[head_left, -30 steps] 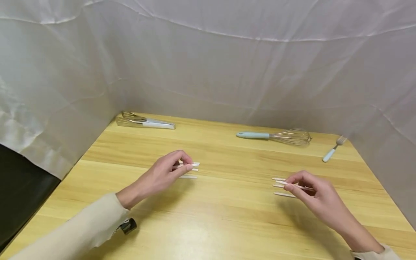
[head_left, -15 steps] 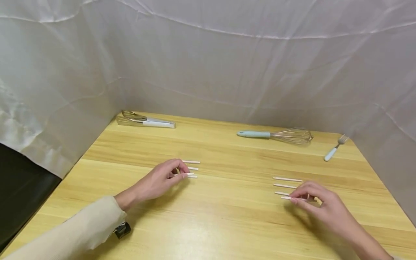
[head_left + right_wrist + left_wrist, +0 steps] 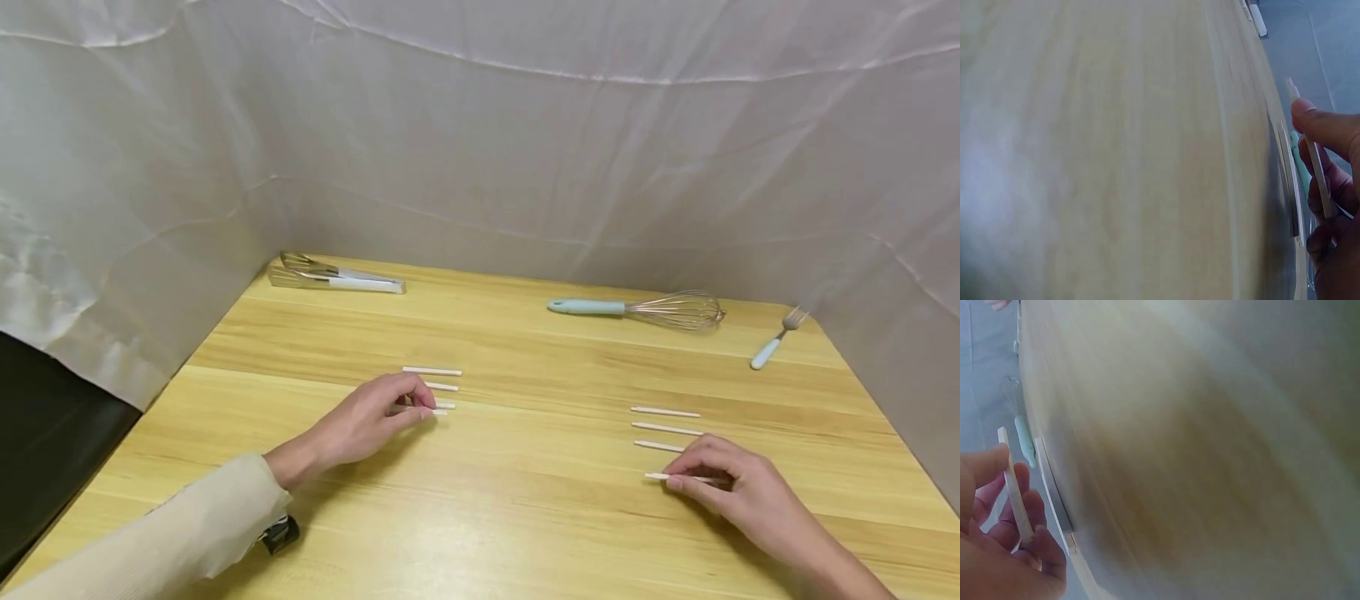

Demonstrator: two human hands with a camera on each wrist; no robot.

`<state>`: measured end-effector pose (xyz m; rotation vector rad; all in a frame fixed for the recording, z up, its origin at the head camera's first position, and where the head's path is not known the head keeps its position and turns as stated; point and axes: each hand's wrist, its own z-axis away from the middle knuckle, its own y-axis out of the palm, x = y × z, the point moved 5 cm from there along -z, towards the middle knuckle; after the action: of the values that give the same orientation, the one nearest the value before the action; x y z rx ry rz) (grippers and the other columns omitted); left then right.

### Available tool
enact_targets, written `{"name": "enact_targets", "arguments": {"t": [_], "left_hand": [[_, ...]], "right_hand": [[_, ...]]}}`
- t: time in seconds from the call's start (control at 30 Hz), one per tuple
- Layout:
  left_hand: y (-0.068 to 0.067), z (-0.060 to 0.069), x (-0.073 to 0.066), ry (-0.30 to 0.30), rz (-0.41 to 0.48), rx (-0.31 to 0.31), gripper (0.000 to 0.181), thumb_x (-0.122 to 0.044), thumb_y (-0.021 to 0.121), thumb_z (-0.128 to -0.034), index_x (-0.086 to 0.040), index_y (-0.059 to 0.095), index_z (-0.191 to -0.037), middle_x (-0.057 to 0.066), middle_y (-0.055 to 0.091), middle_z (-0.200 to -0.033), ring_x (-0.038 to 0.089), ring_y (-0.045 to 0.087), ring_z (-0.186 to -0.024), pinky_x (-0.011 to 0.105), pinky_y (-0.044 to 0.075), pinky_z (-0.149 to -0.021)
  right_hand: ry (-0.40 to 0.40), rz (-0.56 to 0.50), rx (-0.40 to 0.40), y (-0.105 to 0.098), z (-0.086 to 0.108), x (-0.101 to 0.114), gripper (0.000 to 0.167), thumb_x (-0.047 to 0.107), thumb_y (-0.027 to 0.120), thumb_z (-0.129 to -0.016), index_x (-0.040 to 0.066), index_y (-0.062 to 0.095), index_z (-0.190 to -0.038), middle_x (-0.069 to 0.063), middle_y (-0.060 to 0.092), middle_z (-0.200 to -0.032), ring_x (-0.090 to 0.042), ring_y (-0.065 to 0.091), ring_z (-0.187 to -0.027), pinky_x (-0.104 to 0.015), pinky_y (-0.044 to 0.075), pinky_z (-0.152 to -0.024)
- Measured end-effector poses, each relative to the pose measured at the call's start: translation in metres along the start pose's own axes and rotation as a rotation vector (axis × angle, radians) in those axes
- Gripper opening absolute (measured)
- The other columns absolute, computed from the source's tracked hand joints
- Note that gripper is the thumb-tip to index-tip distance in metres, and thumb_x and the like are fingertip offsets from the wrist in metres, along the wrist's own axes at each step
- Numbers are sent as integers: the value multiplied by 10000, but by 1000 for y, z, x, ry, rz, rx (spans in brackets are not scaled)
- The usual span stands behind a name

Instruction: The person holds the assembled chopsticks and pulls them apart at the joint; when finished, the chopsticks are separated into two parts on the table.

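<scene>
My left hand [image 3: 378, 417] pinches a thin white stick [image 3: 1018, 506] between thumb and fingers, low over the table. Just beyond it, three similar sticks lie in a rough row; the farthest stick [image 3: 432, 371] shows whole, while the hand partly covers the others. On the right side, my right hand [image 3: 738, 487] pinches another thin white stick [image 3: 656, 476], whose free end is tapered and points left. Three more tapered sticks, among them a middle stick [image 3: 663, 428], lie parallel on the table beyond that hand. Whether either held stick touches the wood cannot be told.
Along the back of the wooden table [image 3: 525, 517] lie tongs [image 3: 367, 285] with white handles, a whisk [image 3: 637, 309] with a pale blue handle and a small fork [image 3: 780, 337]. Pale cloth [image 3: 487, 167] hangs behind and at both sides.
Both hands have come nearer the front edge with their sticks, from over the laid rows to their near side. The sticks on the table have stayed put.
</scene>
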<state>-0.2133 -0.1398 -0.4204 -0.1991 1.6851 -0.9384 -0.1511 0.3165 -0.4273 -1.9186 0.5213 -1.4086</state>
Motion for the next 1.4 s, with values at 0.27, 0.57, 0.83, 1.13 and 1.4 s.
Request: {"name": "enact_targets", "arguments": {"t": [0.27,0.57,0.83,1.13,1.4], "left_hand": [[2,1,-1,41,-42,5,49,-146,706,-1072,-183,735,-1058,-75,738,-1054,95,661,-992,304,590,-944],[5,2,-4,75,-134,-4,35,-198,720,-1069,-197,744,-1043,-129,735,-1009,70,657,-992,361,564,-960],[5,3,-5,65,-191,-3,46,-227,721,-1070,-194,747,-1048,-131,722,-1004,70,638,-980,367,559,-932],[4,6,-9,105,-304,-38,50,-181,778,-1022,-226,758,-1031,-134,743,-1017,94,666,-999,380,578,-919],[3,7,-8,95,-311,-30,129,-133,794,-1005,-246,738,-1030,-128,738,-1024,111,668,-1020,371,577,-913]], "right_hand": [[-19,103,-46,1,-4,0,258,139,894,-901,367,800,-974,173,714,-975,32,684,-875,-74,524,-795],[-40,124,-48,2,-8,1,258,150,898,-901,375,790,-965,191,708,-967,38,676,-861,-90,522,-778],[-42,144,-53,3,-9,0,260,144,903,-893,372,795,-958,197,700,-948,30,623,-802,-141,491,-700],[-72,119,-52,2,-5,-2,278,131,898,-896,364,796,-1009,186,665,-916,-13,547,-737,-190,411,-624],[-93,138,-58,-2,-3,-7,321,80,893,-886,358,796,-1013,191,659,-913,1,534,-739,-188,397,-625]]}}
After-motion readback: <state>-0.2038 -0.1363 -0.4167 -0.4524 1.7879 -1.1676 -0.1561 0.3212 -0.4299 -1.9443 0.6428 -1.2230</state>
